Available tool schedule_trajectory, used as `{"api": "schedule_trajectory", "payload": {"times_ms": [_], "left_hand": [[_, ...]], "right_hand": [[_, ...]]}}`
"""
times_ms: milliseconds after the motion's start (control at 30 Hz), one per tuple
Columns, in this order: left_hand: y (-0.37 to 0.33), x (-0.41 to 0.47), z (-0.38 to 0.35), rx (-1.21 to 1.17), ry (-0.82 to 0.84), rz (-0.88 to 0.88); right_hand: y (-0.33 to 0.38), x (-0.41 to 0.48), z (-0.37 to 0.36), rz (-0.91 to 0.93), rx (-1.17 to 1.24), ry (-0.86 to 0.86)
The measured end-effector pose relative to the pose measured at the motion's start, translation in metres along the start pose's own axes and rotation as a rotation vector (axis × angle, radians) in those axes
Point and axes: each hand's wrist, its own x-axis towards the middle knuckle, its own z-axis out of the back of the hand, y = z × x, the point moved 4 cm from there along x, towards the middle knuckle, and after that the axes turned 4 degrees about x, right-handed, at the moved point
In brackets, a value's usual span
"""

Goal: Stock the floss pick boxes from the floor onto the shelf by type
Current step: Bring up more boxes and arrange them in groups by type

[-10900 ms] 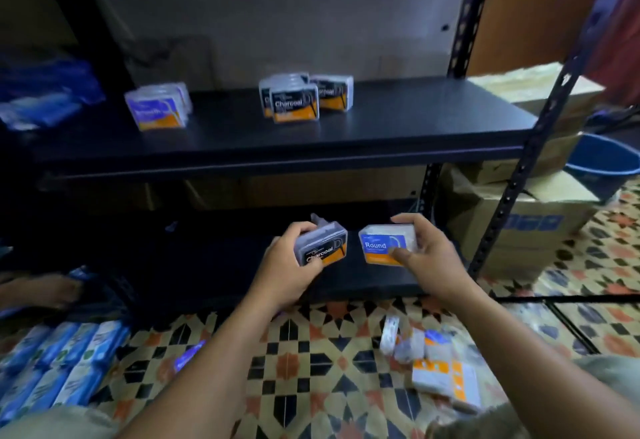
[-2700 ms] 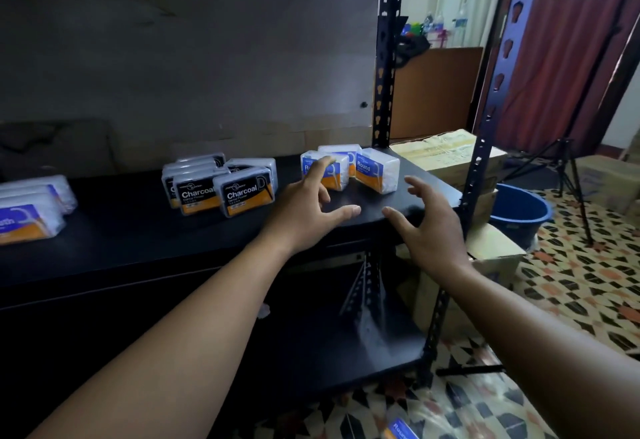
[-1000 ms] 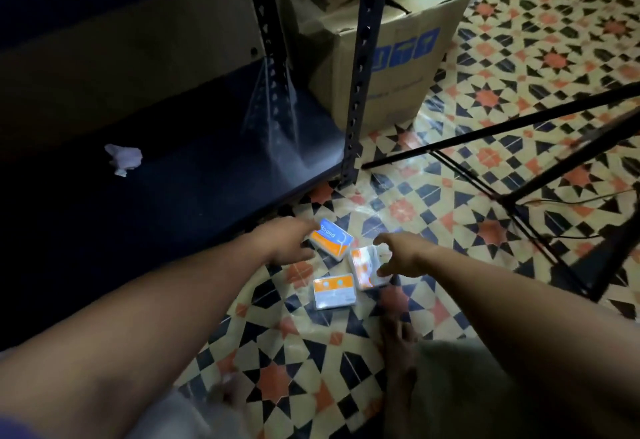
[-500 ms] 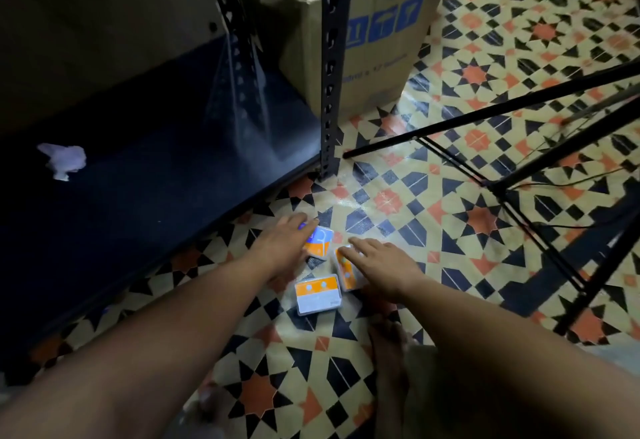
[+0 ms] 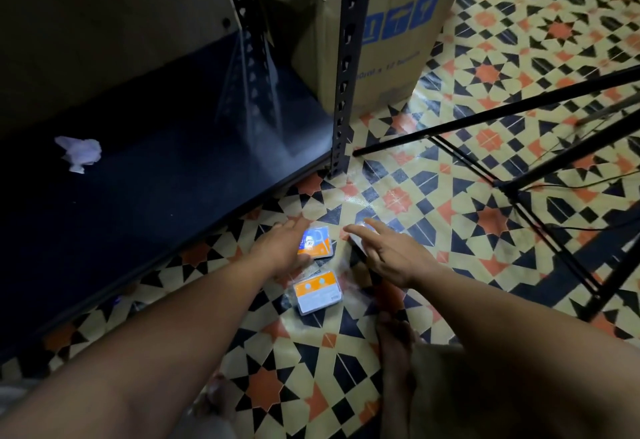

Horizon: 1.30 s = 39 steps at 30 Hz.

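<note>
Three floss pick boxes lie on the patterned floor tiles just in front of the black shelf (image 5: 145, 196). My left hand (image 5: 282, 249) rests against a blue and orange box (image 5: 318, 242), which sits between its straight fingers and thumb. My right hand (image 5: 391, 255) is spread with straight fingers over a second box (image 5: 357, 241), which is mostly hidden. A third box (image 5: 317, 291) with an orange and white face lies free, close below both hands.
The shelf's front post (image 5: 346, 92) stands just beyond the boxes, with a cardboard carton (image 5: 398, 40) behind it. Black tripod legs (image 5: 519, 109) cross the floor at the right. A crumpled paper (image 5: 79, 152) lies on the bottom shelf. My foot (image 5: 394, 334) is near the third box.
Both hands came down from the upper shelf to the floor boxes. In the last half second the right hand's fingers have spread out over its box.
</note>
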Motion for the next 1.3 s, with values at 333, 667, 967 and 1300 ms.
{"api": "schedule_trajectory", "payload": {"times_ms": [333,667,967,1300], "left_hand": [[0.005,-0.014,-0.007,-0.085,0.069,0.108],[-0.013,-0.085,0.071,-0.337,-0.199,-0.001],[-0.009,-0.198,0.144,-0.493,-0.565,-0.006],[-0.034,-0.341,0.275,-0.387,-0.966,-0.185]], "right_hand": [[0.000,0.001,0.005,-0.190,0.056,-0.022],[0.050,-0.020,0.067,-0.292,0.347,-0.255],[0.149,-0.074,0.127,-0.065,0.445,-0.451],[0.268,-0.152,0.238,0.370,0.461,-0.734]]}}
